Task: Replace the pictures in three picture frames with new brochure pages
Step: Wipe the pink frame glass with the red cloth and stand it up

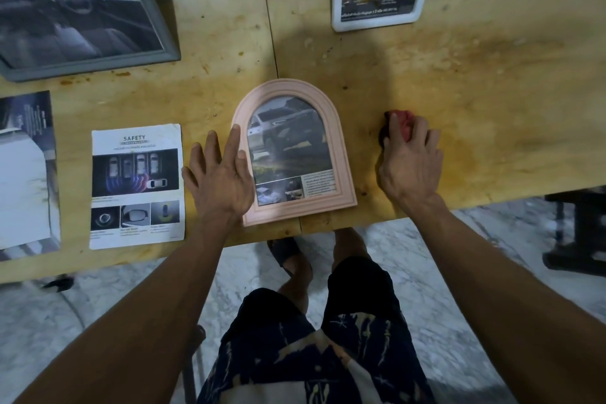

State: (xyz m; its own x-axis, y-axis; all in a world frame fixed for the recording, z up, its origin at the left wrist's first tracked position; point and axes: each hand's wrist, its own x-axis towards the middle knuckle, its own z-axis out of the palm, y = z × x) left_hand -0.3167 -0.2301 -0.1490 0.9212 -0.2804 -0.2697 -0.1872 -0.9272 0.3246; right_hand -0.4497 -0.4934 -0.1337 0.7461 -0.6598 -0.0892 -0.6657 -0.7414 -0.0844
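A pink arched picture frame (341, 154) lies face up near the table's front edge, holding a brochure page with a pickup truck. My left hand (219, 177) rests flat with straight fingers on the frame's left side and the table beside it. My right hand (410, 157) is to the right of the frame, its fingers curled round a red and black object (401, 121) on the table. A loose "SAFETY" brochure page (137, 185) lies left of my left hand. A grey frame (164, 26) and a white frame (377, 23) stand at the back.
The wooden table (492, 75) has a stained bare area at the right. Another brochure (26, 174) lies at the far left edge. Below the table edge are my legs, a tiled floor and a dark stool (577, 233) at the right.
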